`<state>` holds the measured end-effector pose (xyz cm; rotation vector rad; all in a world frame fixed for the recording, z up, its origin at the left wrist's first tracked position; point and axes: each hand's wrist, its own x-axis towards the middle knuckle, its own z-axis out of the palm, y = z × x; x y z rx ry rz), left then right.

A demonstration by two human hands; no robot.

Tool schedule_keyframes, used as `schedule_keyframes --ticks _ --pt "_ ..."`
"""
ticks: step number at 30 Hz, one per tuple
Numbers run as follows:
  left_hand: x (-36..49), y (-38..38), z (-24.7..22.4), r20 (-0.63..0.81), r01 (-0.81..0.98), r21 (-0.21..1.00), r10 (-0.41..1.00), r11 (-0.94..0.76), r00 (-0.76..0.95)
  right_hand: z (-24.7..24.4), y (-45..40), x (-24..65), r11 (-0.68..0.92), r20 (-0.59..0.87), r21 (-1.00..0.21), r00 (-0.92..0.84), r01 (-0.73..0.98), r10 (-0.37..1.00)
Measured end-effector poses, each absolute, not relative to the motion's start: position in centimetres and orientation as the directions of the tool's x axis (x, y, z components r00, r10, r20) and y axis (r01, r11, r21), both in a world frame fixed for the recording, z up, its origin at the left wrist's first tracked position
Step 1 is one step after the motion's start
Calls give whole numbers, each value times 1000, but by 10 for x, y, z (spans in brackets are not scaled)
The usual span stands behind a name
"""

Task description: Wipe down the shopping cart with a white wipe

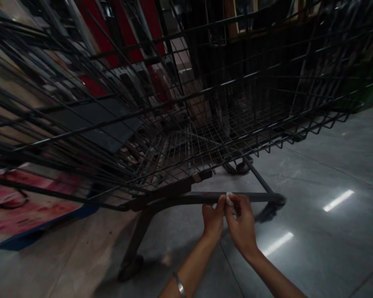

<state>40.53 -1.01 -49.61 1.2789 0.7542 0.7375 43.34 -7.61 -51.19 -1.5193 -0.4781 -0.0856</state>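
A small white piece (229,200), possibly paper or cloth, sits at the tips of a person's fingers, in front of the lower frame tube (177,200) of a shopping cart (144,192). The right hand (243,227) pinches the piece between thumb and curled fingers; the left hand (214,221) bends its fingers in at the piece's left edge, though whether they pinch it too cannot be told. A silvery bracelet (179,285) circles the left wrist, below the fingers. The tube runs behind the fingertips to both sides; one caster (131,267) stands below and left of them, another (242,167) just above and right. The cart's dark wire basket spreads above the fingers, a flat grey panel (99,124) up to their left. Farther left lies a blue base (21,240) under a red-and-white patterned surface (34,196). Right of the fingers, the shiny grey floor (329,165) reflects two bright streaks of light (338,200). Red goods (155,25) show through the wires above.
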Motion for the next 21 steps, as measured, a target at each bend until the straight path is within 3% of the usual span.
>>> schedule_keyframes --ticks 9,14,17,21 --pt "419 -18 -487 -35 -71 990 693 123 720 -515 -81 461 6 352 -934 916 357 190" --pt "406 -10 -487 -3 -123 986 746 113 666 -503 -73 458 8 419 -903 878 429 230" --pt "389 3 -487 -5 -149 983 827 107 562 -492 -61 449 37 562 -818 786 574 258" --pt "370 25 -483 39 -210 976 893 63 448 -472 -40 437 95 773 -600 544 795 326"
